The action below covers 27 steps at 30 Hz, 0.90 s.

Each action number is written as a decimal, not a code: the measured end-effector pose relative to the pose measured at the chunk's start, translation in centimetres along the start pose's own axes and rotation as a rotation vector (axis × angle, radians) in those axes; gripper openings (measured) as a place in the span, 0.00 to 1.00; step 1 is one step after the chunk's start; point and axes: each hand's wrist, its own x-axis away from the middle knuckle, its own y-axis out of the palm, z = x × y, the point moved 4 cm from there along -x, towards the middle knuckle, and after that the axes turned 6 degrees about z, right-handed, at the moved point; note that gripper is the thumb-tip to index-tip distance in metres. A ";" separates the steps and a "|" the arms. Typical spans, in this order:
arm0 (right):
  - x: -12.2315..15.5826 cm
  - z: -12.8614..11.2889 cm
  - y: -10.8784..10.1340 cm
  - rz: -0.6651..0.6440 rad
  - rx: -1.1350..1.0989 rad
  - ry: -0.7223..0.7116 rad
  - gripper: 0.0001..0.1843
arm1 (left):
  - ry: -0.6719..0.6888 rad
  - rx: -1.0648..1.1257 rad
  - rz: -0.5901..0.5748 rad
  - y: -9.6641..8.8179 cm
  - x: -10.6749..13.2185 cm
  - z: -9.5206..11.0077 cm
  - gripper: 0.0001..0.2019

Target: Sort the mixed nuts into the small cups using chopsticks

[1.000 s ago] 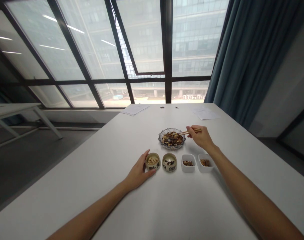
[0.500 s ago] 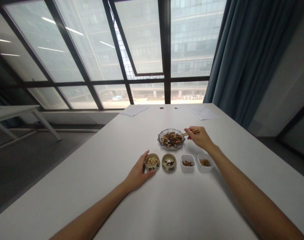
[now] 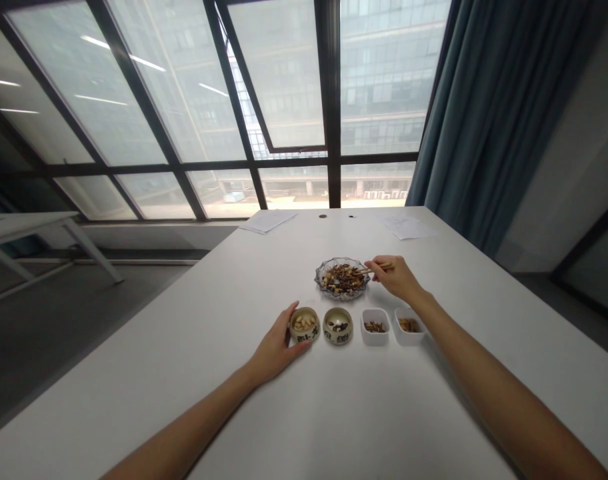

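Observation:
With my right hand [image 3: 391, 277] I grip a pair of wooden chopsticks [image 3: 368, 271], their tips in a mix of dried pieces [image 3: 342, 277] that fills a scalloped clear glass dish [image 3: 318, 287]. My left hand [image 3: 279, 343] is curled round the left side of a small round ceramic bowl [image 3: 307, 337] with dark characters and pale pieces inside. Beside it stands a matching bowl [image 3: 338, 338] holding a few dark pieces. Farther right are two square white cups: one [image 3: 375, 339] has brown stick-like bits, the other [image 3: 409, 339] yellowish-brown bits, partly behind my right forearm.
All of this stands on a long white table [image 3: 304, 413]. Papers [image 3: 269, 221] lie at its far left corner and more sheets [image 3: 411, 228] at the far right. A blue curtain [image 3: 479, 133] hangs beside the windows. Another white table [image 3: 29, 223] stands at left.
My right hand has shifted slightly left with the chopsticks, toward the glass dish. My left hand stays on the round bowl.

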 end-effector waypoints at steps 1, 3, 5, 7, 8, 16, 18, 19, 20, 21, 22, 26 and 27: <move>0.0 -0.1 0.1 0.002 0.018 -0.013 0.25 | -0.001 0.005 0.001 0.0 0.0 0.0 0.45; 0.1 -0.2 0.2 0.021 0.071 -0.050 0.27 | -0.002 0.018 0.006 0.0 0.0 -0.1 0.45; 0.2 -0.4 0.2 0.054 0.118 -0.075 0.29 | -0.001 0.031 0.017 0.0 0.0 -0.1 0.45; 0.3 -0.6 0.1 0.083 0.129 -0.075 0.31 | 0.000 0.034 0.022 0.0 0.0 -0.2 0.45; 0.3 -0.6 0.1 0.094 0.129 -0.071 0.31 | 0.000 0.031 0.020 0.0 0.0 -0.2 0.45; 0.1 -3.1 -2.1 0.160 0.075 -0.092 0.33 | 0.005 0.007 0.006 0.0 0.0 0.0 0.44; 0.1 -4.8 -3.5 0.184 0.039 -0.112 0.33 | 0.006 0.007 0.003 0.0 0.0 -0.1 0.44; 0.2 -5.8 -4.3 0.191 0.030 -0.121 0.33 | 0.006 0.005 0.002 0.1 0.0 -0.1 0.44; 0.5 -6.9 -5.1 0.201 0.029 -0.133 0.33 | 0.005 0.004 0.001 0.1 0.0 -0.1 0.44; 0.8 -8.0 -5.9 0.202 0.037 -0.136 0.32 | 0.004 0.004 0.001 0.1 0.0 -0.2 0.44; 1.1 -9.2 -6.7 0.188 0.048 -0.143 0.31 | 0.003 0.006 0.002 0.1 0.0 -0.2 0.45; 3.1 -13.1 -9.7 0.188 0.111 -0.143 0.31 | 0.003 0.006 0.007 0.0 -0.1 0.0 0.45; 3.6 -13.8 -10.3 0.181 0.123 -0.145 0.31 | 0.004 0.002 0.006 0.0 -0.1 0.1 0.45</move>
